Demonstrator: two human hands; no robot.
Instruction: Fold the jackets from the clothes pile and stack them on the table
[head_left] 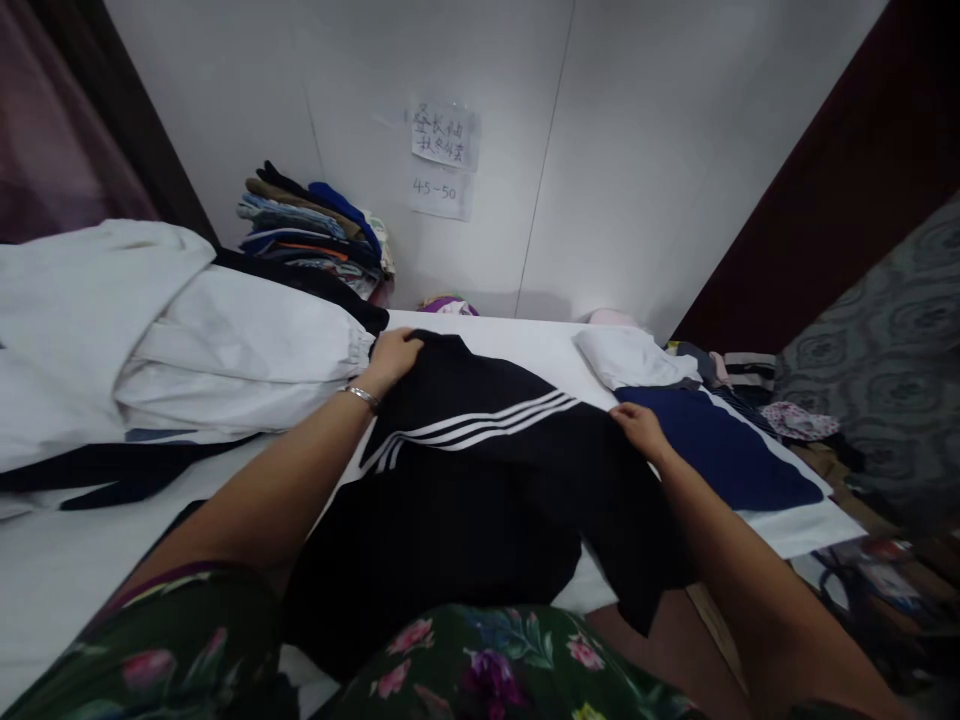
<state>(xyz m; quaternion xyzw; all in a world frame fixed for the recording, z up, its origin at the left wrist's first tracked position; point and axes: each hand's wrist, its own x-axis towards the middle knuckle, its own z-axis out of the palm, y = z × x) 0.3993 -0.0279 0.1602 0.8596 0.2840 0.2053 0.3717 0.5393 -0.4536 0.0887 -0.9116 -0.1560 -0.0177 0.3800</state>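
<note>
A black jacket (465, 510) with three white stripes lies spread across the white table in front of me, one sleeve trailing toward the lower right. My left hand (394, 358) grips its upper left edge, fingers closed on the cloth. On the other side, my right hand (637, 425) pinches the jacket's edge near the end of the stripes. Just left of my left hand is the elastic cuff of a white garment (247, 350). Beyond my right hand lies a folded navy garment (720, 445).
A tall stack of folded clothes (311, 235) stands against the wall at the back left. A folded white garment (630, 357) rests at the back right. Handwritten paper notes (442, 160) hang on the wall. More clothes (802, 420) lie at the far right.
</note>
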